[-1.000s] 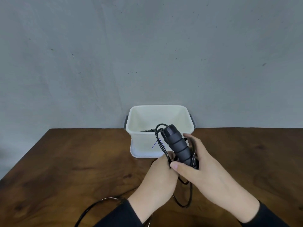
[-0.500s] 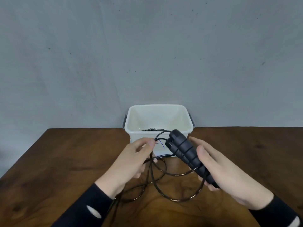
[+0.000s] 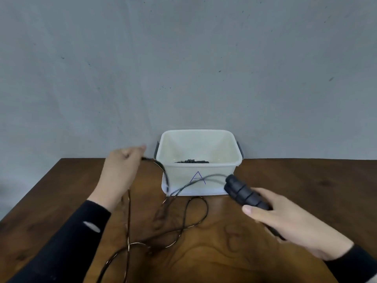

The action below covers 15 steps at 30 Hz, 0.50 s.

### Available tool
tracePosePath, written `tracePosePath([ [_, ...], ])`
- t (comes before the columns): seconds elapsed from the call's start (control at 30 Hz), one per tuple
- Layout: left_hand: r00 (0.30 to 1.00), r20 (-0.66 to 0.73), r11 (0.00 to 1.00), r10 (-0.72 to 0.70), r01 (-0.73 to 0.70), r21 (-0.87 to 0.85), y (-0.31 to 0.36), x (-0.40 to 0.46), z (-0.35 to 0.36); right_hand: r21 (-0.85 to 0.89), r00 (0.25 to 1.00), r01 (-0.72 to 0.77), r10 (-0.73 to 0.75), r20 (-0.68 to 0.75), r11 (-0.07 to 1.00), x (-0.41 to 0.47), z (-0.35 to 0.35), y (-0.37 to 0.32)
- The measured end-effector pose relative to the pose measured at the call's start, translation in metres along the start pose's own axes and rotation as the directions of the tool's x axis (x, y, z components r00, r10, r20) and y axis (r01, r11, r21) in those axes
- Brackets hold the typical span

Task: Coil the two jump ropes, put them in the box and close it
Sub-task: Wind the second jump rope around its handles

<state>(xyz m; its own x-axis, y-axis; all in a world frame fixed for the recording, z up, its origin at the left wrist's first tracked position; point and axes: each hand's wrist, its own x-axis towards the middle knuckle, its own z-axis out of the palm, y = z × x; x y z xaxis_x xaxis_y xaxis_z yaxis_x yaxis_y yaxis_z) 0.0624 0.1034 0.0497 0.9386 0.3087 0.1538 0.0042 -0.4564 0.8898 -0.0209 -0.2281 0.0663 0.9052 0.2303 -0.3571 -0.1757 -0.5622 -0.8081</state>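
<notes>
Right hand (image 3: pixel 285 219) grips both handles (image 3: pixel 243 193), pointing up-left at the box (image 3: pixel 199 172); left hand (image 3: pixel 120 172) pinches the cord (image 3: pixel 163 170), stretched leftward, slack looping on the bench (image 3: pixel 285 180) between.

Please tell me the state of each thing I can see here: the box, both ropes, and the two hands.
Box: open, no lid on it, upright on the table.
Rope in box: lying at the bottom.
Second rope: uncoiled, loose loops on the table.
Handles: gripped together, lifted off the table.
Left hand: closed on the cord, raised beside the box.
Right hand: closed around the handles.
</notes>
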Motion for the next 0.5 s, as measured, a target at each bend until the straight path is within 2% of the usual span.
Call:
tracePosePath([
  [0.03,0.997,0.073,0.953,0.021,-0.042,0.301,-0.006,0.002,-0.008,-0.025,0.998,0.064,-0.064,-0.003,0.998,-0.001,-0.004,0.009],
  [0.07,0.991,0.130,0.872,0.026,-0.086,0.482,-0.010,0.002,-0.013,-0.059,0.998,0.048,-0.050,-0.038,0.997,-0.005,-0.001,0.006],
  [0.1,0.991,0.125,0.850,0.057,-0.114,0.515,-0.005,-0.003,-0.016,-0.101,0.994,0.039,-0.049,-0.095,0.994,-0.006,-0.015,0.002],
  [0.13,0.989,0.072,0.877,0.131,-0.150,0.457,0.008,-0.010,-0.017,-0.087,0.993,0.030,-0.040,-0.112,0.996,0.000,-0.024,0.000],
  [0.17,0.963,0.038,0.896,0.266,-0.262,0.360,0.020,-0.017,-0.016,-0.099,0.991,0.107,-0.114,-0.067,0.989,-0.002,-0.022,0.002],
  [0.2,0.921,0.069,0.888,0.382,-0.387,0.247,0.037,-0.028,-0.013,-0.110,0.989,0.128,-0.136,-0.065,0.986,-0.001,-0.021,-0.001],
  [0.23,0.869,0.204,0.868,0.451,-0.480,0.126,0.053,-0.040,-0.007,-0.136,0.987,0.135,-0.145,-0.063,0.981,-0.001,-0.026,-0.005],
  [0.27,0.798,0.394,0.848,0.456,-0.524,0.079,0.066,-0.051,0.004,-0.147,0.985,0.153,-0.162,-0.057,0.977,0.002,-0.029,-0.004],
  [0.3,0.704,0.561,0.804,0.436,-0.585,0.110,0.070,-0.059,0.021,-0.109,0.985,0.167,-0.171,-0.028,0.980,0.000,-0.030,-0.009],
  [0.33,0.632,0.659,0.741,0.408,-0.651,0.166,0.071,-0.064,0.038,-0.064,0.983,0.182,-0.180,0.025,0.981,-0.003,-0.029,-0.013],
  [0.37,0.597,0.692,0.705,0.406,-0.686,0.179,0.070,-0.065,0.053,0.005,0.978,0.188,-0.187,0.093,0.982,-0.008,-0.028,-0.016],
  [0.43,0.621,0.641,0.795,0.451,-0.606,0.028,0.069,-0.060,0.068,0.137,0.958,0.171,-0.197,0.206,0.976,-0.013,-0.031,-0.014],
  [0.5,0.666,0.612,0.890,0.427,-0.428,-0.156,0.066,-0.061,0.073,0.263,0.926,0.125,-0.208,0.315,0.957,-0.017,-0.033,-0.008],
])
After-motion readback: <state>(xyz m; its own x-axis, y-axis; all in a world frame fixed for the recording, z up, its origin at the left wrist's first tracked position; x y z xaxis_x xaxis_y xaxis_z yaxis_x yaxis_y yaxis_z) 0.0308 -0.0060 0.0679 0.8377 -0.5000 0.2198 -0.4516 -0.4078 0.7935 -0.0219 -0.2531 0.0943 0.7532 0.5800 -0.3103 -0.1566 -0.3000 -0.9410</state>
